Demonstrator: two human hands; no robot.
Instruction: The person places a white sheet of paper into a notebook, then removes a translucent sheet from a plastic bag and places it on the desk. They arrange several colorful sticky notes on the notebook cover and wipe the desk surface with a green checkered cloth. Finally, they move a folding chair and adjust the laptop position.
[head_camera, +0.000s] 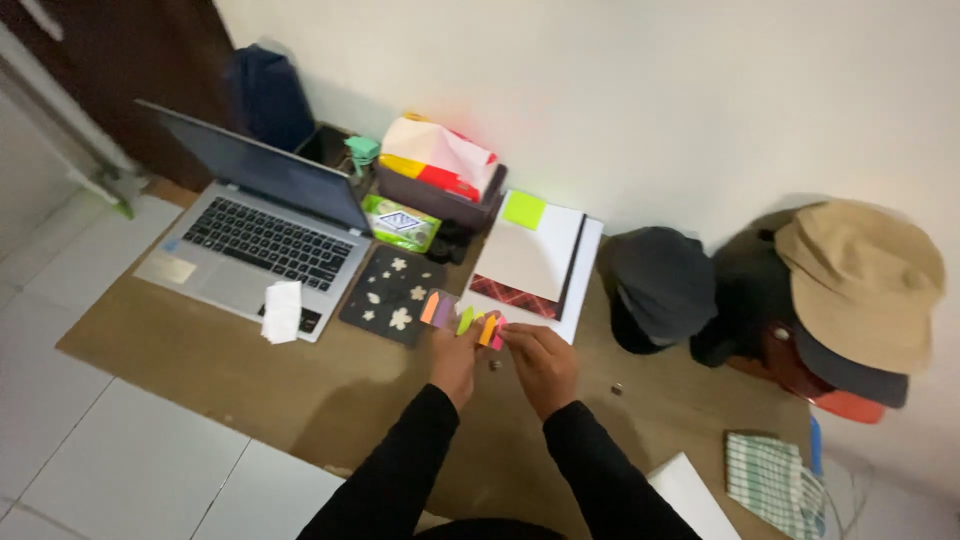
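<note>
Both of my hands are raised over a brown mat (250, 370), sleeves black. My left hand (455, 358) holds a strip of coloured sticky page flags (448, 311) in orange, purple, green and pink. My right hand (541, 362) pinches the pink flag at the strip's right end. Just beyond the flags lie a black notebook with white flowers (392, 293) and a stack of white paper and notebooks (535, 260) with a green sticky note (524, 209) on top.
An open laptop (262, 235) with a white paper scrap (281, 310) stands at left. A box holding colourful packets (440, 170) sits by the wall. Caps, dark (660, 285) and tan (860, 275), lie at right. A checked cloth (775, 482) and white sheet (695, 495) lie near right.
</note>
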